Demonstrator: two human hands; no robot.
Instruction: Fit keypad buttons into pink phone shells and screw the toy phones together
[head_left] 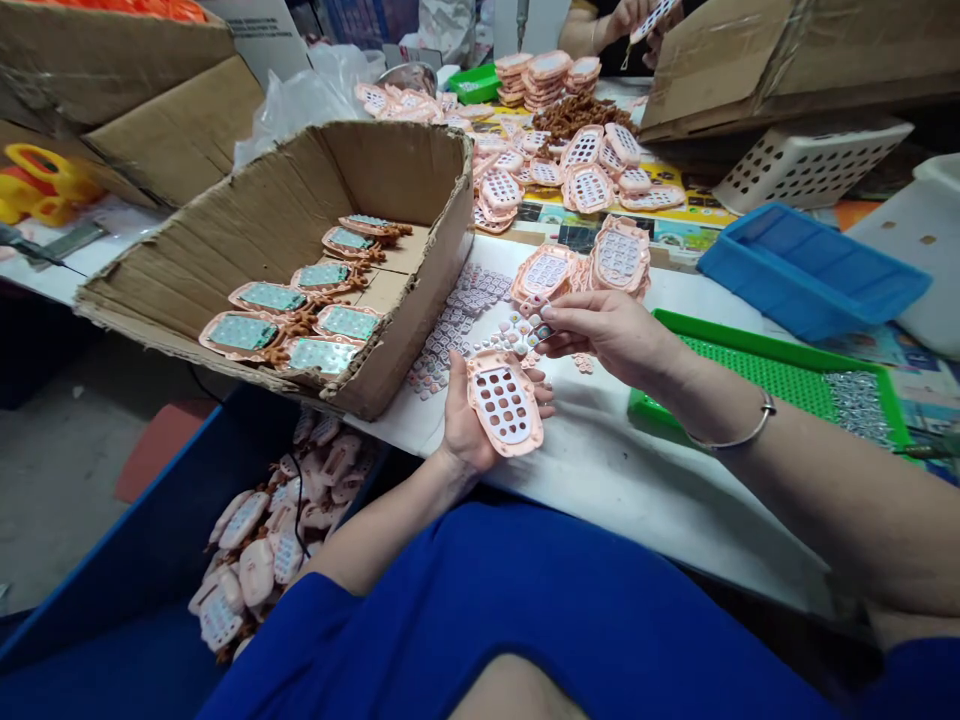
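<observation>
On my upturned left hand (pixel 466 420) rests a pink plastic toy-phone shell (pixel 506 405) with a white panel full of holes, the fingers supporting it from beneath. Just above its far end, my right hand (pixel 600 328) pinches a small cluster of white keys with coloured prints (pixel 531 318). More small printed keys (pixel 457 320) lie spread on the white table behind the shell. Stacked pink shells (pixel 619 255) stand beyond my right hand. The undersides of the shell and of the key pieces are hidden.
To the left, a cardboard box (pixel 442 270) holds shells with green boards. Below it, a blue bin (pixel 97 590) contains pink toy phones. On the right sit a green tray (pixel 757 375) with screws and a blue tray (pixel 814 270). Another person's hands (pixel 626 20) work at the back.
</observation>
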